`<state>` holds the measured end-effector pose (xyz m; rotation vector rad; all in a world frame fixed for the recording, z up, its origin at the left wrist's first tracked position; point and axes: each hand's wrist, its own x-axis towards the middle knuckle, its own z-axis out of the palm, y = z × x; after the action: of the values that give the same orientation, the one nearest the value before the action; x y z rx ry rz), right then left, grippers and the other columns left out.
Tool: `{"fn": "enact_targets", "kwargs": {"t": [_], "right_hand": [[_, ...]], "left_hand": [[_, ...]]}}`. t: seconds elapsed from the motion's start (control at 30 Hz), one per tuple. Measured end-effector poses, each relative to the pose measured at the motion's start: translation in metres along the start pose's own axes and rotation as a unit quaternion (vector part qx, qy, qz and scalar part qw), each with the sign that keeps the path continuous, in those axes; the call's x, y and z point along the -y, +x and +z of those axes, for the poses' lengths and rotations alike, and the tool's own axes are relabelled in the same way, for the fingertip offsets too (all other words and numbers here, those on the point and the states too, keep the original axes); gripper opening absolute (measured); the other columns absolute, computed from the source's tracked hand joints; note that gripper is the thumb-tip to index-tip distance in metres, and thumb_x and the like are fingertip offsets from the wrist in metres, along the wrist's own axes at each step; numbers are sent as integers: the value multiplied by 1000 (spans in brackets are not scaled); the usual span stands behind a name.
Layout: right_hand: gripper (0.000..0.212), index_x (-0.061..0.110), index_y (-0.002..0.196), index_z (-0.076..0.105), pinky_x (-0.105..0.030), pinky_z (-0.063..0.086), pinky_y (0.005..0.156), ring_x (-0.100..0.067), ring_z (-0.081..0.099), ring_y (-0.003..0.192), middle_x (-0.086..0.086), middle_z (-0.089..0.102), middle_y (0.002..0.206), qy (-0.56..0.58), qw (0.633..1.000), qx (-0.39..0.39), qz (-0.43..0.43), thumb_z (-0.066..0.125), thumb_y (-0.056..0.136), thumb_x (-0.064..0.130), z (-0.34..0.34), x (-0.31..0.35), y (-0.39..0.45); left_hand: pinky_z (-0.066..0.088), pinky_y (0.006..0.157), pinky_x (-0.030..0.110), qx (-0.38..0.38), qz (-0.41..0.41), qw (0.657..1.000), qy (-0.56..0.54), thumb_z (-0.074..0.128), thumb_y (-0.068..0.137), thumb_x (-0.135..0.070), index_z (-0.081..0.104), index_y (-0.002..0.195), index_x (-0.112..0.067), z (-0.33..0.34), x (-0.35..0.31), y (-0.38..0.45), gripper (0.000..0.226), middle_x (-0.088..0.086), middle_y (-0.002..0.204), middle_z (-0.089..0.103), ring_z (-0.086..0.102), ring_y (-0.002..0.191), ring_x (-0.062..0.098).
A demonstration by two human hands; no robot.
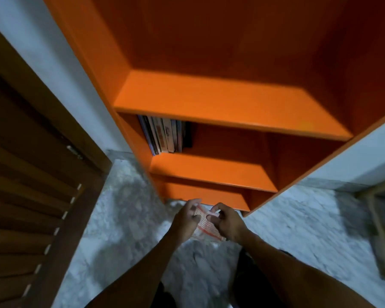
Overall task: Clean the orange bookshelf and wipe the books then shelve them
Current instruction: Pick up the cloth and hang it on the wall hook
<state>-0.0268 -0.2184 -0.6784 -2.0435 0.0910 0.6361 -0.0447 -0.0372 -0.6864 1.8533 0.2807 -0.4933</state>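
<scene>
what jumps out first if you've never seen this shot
The bright orange bookshelf fills the upper middle, most of its shelves bare. A small row of books stands at the left end of a lower shelf. Below, over the pale mottled floor, the left hand and right hand together hold a white cloth with orange-red stripes; a dark wooden louvred door stands left.

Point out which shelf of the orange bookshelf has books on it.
The second visible shelf down holds upright books at its left end; the shelf above and the lowest one look bare.
</scene>
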Motion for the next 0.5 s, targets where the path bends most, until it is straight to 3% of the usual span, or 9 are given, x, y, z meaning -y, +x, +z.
{"fn": "enact_targets", "kwargs": {"t": [0.07, 0.17, 0.27, 0.37, 0.43, 0.5], "right_hand": [[11, 17, 92, 57, -23, 31, 41, -8, 36, 33, 4, 44, 42, -4, 1000, 24, 10, 66, 91, 12, -25, 47, -32], [9, 12, 94, 59, -27, 38, 48, -16, 48, 50, -5, 54, 60, -26, 999, 40, 19, 67, 91, 13, -57, 111, -79], [6, 11, 92, 58, -35, 43, 57, -24, 51, 68, -16, 56, 78, -25, 999, 36, 6, 64, 92, 11, -85, 158, -125], [10, 7, 87, 58, -47, 57, 65, -28, 61, 70, -16, 56, 89, -15, 1000, 3, -23, 68, 89, 9, -115, 192, -172], [14, 6, 86, 55, -44, 57, 63, -31, 65, 71, -12, 55, 87, -22, 998, -34, -49, 69, 87, 6, -136, 212, -203], [14, 15, 86, 56, -47, 56, 75, -28, 63, 85, -2, 53, 91, -62, 991, -84, -81, 70, 87, 12, -158, 232, -232]], "left_hand": [[49, 88, 35, 25, 14, 999, 18, 58, 84, -13, 56, 113, -58, -20, -52, -34, 53, 3, 115, 64, 60, 100, 11], [44, 73, 22, 62, 39, 997, 34, 59, 91, -4, 57, 125, -32, -45, -122, -83, 44, -5, 87, 58, 56, 86, 13], [46, 70, 20, 102, 63, 990, 77, 61, 90, -7, 59, 123, -32, -63, -178, -124, 41, -13, 90, 57, 55, 88, 9], [52, 78, 33, 129, 107, 979, 119, 63, 90, -16, 62, 112, -35, -69, -223, -156, 30, -3, 109, 62, 61, 99, 17], [46, 73, 23, 127, 154, 969, 149, 62, 93, -18, 61, 115, -32, -66, -252, -170, 26, -8, 105, 59, 59, 96, 14], [41, 68, 14, 119, 213, 953, 180, 63, 92, -16, 62, 118, -26, -60, -284, -179, 27, -15, 97, 57, 55, 90, 9]]}}
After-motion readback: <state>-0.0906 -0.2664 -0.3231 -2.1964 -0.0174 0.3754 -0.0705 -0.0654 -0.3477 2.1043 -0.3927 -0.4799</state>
